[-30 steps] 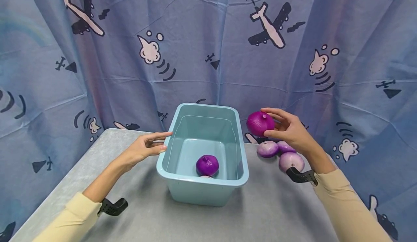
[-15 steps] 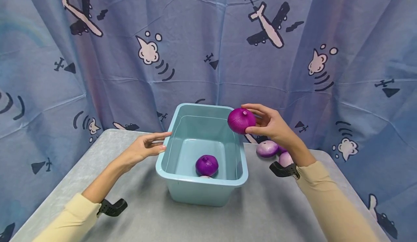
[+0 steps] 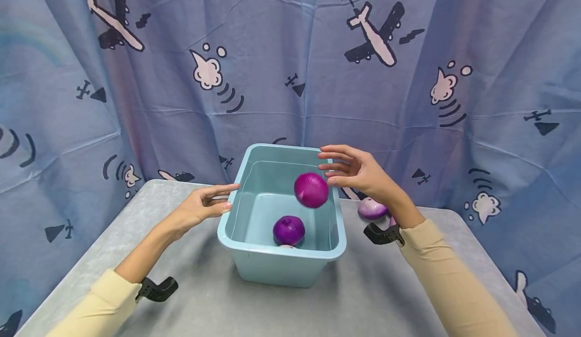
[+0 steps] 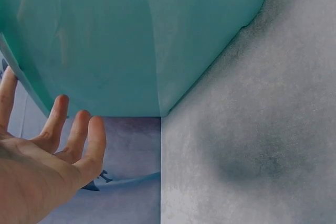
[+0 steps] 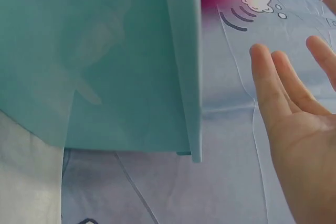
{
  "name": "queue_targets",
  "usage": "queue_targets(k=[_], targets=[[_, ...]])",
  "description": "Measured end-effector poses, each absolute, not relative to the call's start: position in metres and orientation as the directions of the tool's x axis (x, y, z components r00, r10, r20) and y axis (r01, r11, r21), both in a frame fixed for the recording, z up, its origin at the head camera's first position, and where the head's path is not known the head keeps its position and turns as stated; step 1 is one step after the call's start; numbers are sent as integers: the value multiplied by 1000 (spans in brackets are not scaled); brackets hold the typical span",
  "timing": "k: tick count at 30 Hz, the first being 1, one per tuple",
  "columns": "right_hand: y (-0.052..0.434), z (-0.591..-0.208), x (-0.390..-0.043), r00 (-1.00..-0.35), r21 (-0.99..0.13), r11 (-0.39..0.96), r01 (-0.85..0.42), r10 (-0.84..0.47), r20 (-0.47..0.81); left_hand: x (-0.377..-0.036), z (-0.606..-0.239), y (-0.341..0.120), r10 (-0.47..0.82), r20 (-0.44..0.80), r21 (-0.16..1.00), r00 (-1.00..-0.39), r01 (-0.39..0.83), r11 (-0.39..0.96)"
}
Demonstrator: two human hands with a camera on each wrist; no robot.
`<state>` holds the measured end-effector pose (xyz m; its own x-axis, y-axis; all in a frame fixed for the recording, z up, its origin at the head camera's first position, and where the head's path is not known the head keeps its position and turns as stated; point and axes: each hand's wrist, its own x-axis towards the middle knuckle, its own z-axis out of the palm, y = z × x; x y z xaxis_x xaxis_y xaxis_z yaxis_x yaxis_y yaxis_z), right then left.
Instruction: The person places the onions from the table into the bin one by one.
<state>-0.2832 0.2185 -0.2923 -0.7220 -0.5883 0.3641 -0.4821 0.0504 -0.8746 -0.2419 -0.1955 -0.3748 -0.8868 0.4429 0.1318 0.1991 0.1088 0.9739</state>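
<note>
A light blue plastic bin [image 3: 237, 232] stands on the grey table [image 3: 195, 296]. A purple onion [image 3: 310, 189] is in mid-air over the bin's right side, blurred, free of any hand. Another purple onion [image 3: 288, 230] lies on the bin floor. My right hand [image 3: 351, 170] hovers just above and right of the airborne onion, fingers spread and holding nothing. My left hand [image 3: 204, 206] rests with straight fingers against the bin's left wall. In the left wrist view the left hand [image 4: 50, 156] lies beside the bin [image 4: 131, 40]. The right wrist view shows the bin [image 5: 105, 61] and my open right hand [image 5: 299, 129].
A pale purple onion [image 3: 371, 208] lies on the table right of the bin, partly behind my right forearm. A blue curtain [image 3: 290, 64] printed with aeroplanes hangs close behind the table. Black wrist mounts [image 3: 156, 289] sit on both arms.
My right hand carried the purple onion leftward over the bin and let go of it; the onion now drops toward the bin. The left hand has stayed put.
</note>
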Motion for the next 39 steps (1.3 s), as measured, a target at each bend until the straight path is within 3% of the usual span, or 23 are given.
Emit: queue_targets(k=[17, 29, 39], targets=[[288, -312, -271, -825, -837, 235, -494, -429, 367, -241, -374, -195, 435, 120, 973, -892, 193, 126], [333, -337, -257, -903, -845, 357, -397, -318, 290, -241, -375, -194, 439, 123, 972, -890, 197, 127], [367, -354, -248, -907, -831, 389, -397, -307, 290, -241, -374, -194, 437, 115, 973, -892, 190, 131]])
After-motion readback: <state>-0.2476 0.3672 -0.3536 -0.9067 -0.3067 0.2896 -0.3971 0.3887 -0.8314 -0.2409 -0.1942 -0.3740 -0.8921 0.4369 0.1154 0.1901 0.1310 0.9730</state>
